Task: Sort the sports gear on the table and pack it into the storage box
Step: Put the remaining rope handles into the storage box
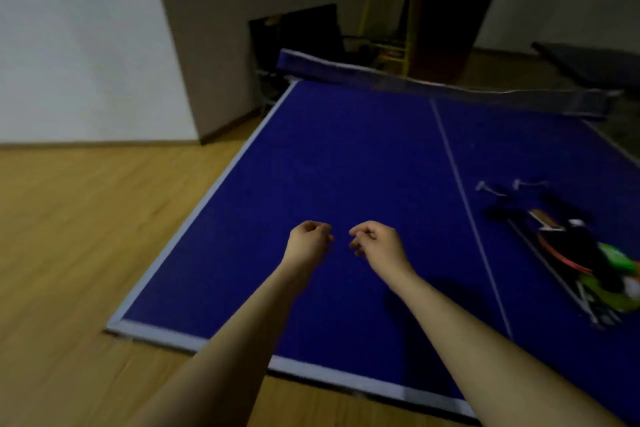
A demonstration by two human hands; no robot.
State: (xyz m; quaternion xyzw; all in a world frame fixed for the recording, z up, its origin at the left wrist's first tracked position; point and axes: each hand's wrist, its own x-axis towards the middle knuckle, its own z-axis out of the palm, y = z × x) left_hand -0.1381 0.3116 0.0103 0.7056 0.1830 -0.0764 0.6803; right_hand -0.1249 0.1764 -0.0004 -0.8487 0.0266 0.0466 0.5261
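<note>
Blurred gear pile runs off the right edge, items indistinct.

This is looking like an indoor games or recreation room — a blue table-tennis table with white edge lines is filling most of the view, and a dark net with a white top band is stretching across its far edge. Pale wooden plank flooring is running beneath, plain white walls are closing the room in, and a yellow metal rack is standing beyond the far left corner — blurred, its contents unreadable.
</note>
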